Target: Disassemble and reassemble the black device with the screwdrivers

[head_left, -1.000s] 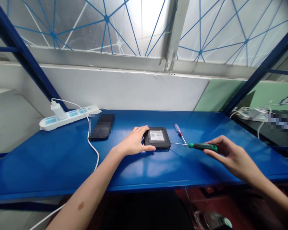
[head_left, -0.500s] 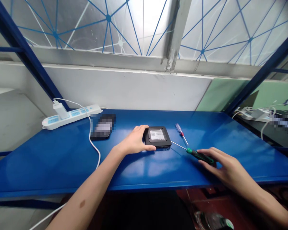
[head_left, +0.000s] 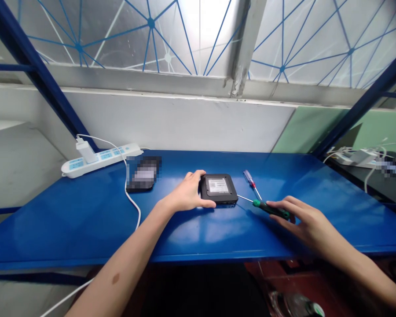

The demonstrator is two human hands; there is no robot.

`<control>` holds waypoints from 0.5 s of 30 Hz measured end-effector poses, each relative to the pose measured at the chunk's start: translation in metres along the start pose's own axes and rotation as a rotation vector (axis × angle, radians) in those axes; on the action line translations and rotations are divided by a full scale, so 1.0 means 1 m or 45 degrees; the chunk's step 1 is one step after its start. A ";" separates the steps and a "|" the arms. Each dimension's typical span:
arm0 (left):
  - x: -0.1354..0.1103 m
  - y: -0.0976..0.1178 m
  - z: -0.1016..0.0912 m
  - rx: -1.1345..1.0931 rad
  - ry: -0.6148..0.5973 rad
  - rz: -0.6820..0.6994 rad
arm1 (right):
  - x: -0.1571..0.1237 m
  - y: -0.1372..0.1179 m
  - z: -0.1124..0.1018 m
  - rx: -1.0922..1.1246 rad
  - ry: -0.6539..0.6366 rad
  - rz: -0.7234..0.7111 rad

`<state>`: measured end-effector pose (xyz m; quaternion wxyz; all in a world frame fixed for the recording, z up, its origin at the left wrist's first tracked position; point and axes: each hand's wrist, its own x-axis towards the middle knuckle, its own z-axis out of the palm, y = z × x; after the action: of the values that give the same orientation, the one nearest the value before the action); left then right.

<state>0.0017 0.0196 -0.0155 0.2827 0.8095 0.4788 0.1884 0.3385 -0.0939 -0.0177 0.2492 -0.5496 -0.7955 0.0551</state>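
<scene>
A flat black box (head_left: 231,189), with rounded corners and a white label on top, lies on the blue table. My left hand (head_left: 188,193) grips its left side, the thumb along the near edge and the fingers at the far corner. In my right hand (head_left: 303,215) is a green-and-black screwdriver (head_left: 273,210), its shaft pointing left and its tip reaching the right side of the box. Whether the tip has gone in there, I cannot tell. Just behind, a second screwdriver (head_left: 250,178) with a clear purple-and-red handle rests on the table.
A blurred-out dark phone-like device (head_left: 144,176) lies left of the box. A white power strip (head_left: 102,160) with a plugged-in charger stands at the back left, and its white cable (head_left: 132,203) crosses the table (head_left: 86,229). A bottle (head_left: 297,304) is below the front edge.
My right hand and the green-and-black screwdriver have shifted slightly left and up, the handle now nearer the box. The left hand keeps its hold. The whole view has drifted a little.
</scene>
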 end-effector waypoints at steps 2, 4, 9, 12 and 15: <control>0.000 -0.001 0.001 -0.009 0.007 0.006 | 0.002 0.001 -0.003 -0.001 -0.026 -0.017; 0.000 -0.001 0.001 -0.012 0.012 0.014 | 0.004 0.002 -0.006 -0.010 -0.051 -0.039; 0.001 0.001 0.001 -0.012 0.012 0.021 | 0.009 0.006 -0.011 -0.045 -0.134 -0.068; 0.001 0.001 0.001 -0.021 0.011 0.014 | 0.011 0.009 -0.013 -0.046 -0.165 -0.082; 0.001 0.001 0.000 -0.032 -0.003 0.002 | 0.014 0.010 -0.015 -0.062 -0.184 -0.078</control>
<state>0.0032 0.0198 -0.0147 0.2932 0.8065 0.4755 0.1936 0.3501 -0.0802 -0.0036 0.1792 -0.5255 -0.8289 0.0676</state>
